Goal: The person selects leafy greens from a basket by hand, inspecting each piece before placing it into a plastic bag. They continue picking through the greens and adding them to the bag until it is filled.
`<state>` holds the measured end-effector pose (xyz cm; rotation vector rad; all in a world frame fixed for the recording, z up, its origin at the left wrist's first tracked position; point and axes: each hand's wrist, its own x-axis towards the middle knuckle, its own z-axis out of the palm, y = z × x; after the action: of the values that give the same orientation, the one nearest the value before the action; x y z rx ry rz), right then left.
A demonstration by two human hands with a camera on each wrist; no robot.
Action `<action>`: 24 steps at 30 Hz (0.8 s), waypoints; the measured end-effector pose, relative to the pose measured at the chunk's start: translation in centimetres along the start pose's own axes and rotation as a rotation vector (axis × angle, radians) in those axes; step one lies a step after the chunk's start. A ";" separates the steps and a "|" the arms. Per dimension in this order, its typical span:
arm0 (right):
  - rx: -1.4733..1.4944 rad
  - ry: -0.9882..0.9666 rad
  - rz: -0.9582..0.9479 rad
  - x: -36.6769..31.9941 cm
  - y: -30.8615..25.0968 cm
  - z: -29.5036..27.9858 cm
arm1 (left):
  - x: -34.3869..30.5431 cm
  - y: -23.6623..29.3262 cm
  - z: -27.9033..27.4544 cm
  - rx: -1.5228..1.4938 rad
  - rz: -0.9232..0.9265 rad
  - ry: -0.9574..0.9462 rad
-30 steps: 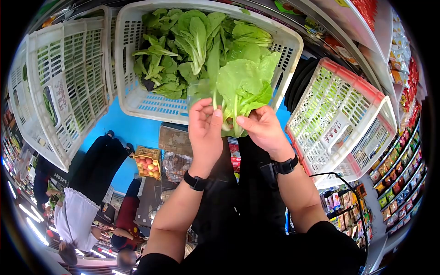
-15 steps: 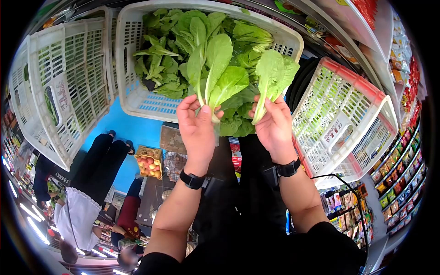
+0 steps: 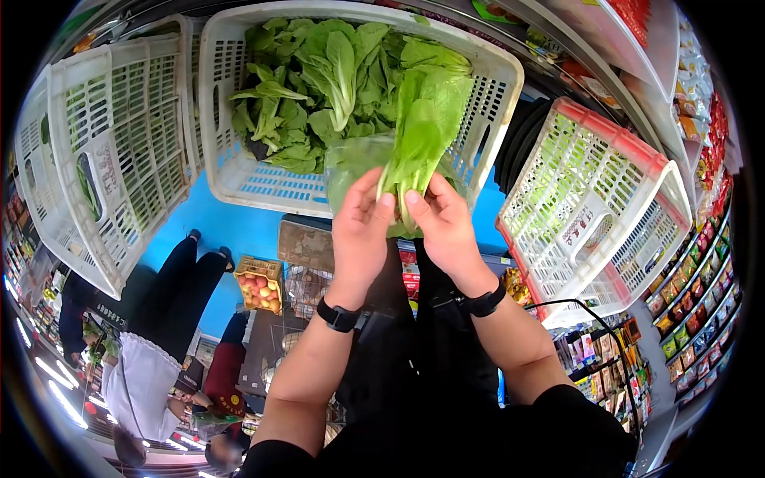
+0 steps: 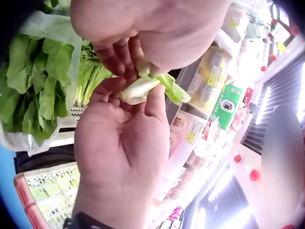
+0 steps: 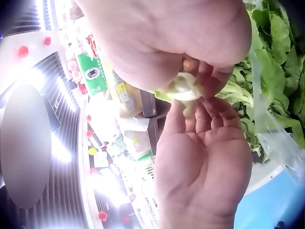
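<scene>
You stand in a shop aisle. Ahead of you is a white crate [image 3: 213, 119] piled with loose greens [image 3: 311, 88]. To its left stands 1 slatted white crate [image 3: 119, 119], and to its right 1 red-rimmed crate [image 3: 606, 183]. Shelves of packaged goods [image 3: 701, 263] run along the right edge. A blue floor [image 3: 231, 227] shows between the crates, with a small box of fruit [image 3: 256, 287] and several people at the lower left.

Your 2 hands meet in front of the white crate, forearms angled inward and a dark band on each wrist. Your left hand [image 3: 362, 231] and right hand [image 3: 446, 227] both pinch the pale stalk end of a leafy bunch [image 3: 422, 127], thumbs almost touching and fingers curled round the stem. The bunch stands upright, its leaves fanned over the crate's near right corner. Both wrist views show the stalk clamped between the fingertips of both hands. A clear plastic bag [image 3: 351, 163] hangs just behind the bunch. You cannot tell which hand carries it.
</scene>
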<state>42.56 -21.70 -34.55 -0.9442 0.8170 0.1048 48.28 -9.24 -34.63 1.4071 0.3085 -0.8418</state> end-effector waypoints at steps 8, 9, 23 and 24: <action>0.216 -0.042 0.100 0.4 0.4 -1.6 | 0.4 -0.6 -0.8 -0.414 -0.101 0.119; 0.227 -0.043 0.093 0.5 0.4 -1.6 | 0.3 -0.7 -0.8 -0.413 -0.101 0.120; -0.729 -0.315 -0.164 0.5 -0.8 1.6 | -1.1 -0.8 -1.2 -0.025 0.035 0.049; -0.745 -0.386 -0.181 1.1 -0.9 1.5 | -0.9 -1.3 -1.8 -0.028 0.034 0.046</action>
<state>44.54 -21.38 -34.17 -1.6313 0.3166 0.4408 47.28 -7.16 -35.31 1.4040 0.3297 -0.7753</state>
